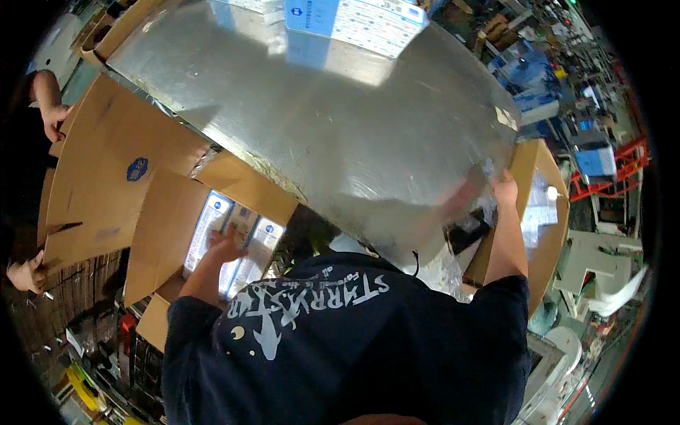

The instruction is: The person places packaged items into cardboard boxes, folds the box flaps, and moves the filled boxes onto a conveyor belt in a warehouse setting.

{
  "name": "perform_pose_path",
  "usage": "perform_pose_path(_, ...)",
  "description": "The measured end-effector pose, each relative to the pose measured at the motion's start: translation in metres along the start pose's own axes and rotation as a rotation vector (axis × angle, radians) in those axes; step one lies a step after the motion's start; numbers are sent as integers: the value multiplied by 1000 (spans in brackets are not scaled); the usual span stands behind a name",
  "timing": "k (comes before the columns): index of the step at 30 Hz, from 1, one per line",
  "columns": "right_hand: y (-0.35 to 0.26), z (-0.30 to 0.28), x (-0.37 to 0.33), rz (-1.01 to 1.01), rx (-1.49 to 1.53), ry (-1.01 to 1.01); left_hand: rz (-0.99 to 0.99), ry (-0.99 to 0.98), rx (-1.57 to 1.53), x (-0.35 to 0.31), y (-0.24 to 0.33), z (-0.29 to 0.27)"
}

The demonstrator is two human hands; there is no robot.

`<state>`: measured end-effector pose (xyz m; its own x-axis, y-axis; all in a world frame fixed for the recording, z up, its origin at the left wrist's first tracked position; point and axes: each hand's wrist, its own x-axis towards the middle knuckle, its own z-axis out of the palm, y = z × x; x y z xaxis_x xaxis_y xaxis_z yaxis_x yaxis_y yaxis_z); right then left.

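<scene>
My left hand [227,246] reaches into an open cardboard carton [164,230] at the left, its fingers apart on top of the packed goods. Inside, white and blue boxes [261,249] stand side by side, with a brown cardboard strip [243,221] between them. At the right edge of the metal table, my right hand [504,188] is closed beside some clear plastic [489,191]; what its fingers grip is hard to make out. Just right of that hand stands another open carton [554,230] with pale, shiny packs [540,212] in it.
The shiny metal table [304,120] has a worn rounded edge and carries a blue and white box [358,25] at its far side. At the far left, another person's hands [53,120] hold a large carton [117,166]. A red metal frame [613,173] stands far right.
</scene>
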<state>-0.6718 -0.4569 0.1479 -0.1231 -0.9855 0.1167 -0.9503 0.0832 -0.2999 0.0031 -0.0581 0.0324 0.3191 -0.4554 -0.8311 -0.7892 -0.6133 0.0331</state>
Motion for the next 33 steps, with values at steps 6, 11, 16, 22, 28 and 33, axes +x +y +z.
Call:
perform_pose_path(6,-41,80,74,329,471,-293,574,297,-524,-41,35,-73)
perform_pose_path(11,-330,53,13,-44,633,-1067,647,784,-570,-120,88,-131)
perform_pose_path(16,-463,63,-126,-676,790,-1870,946,777,-181,-133,154,-172)
perform_pose_path(22,-429,17,-114,-277,966,-1487,626,715,-740,-130,47,-108)
perform_pose_path(28,-382,-14,-7,-352,596,-705,-212,363,-1338,-33,-40,13)
perform_pose_path(33,-459,-21,58,-913,25,-390,-101,411,-1577,19,-43,44)
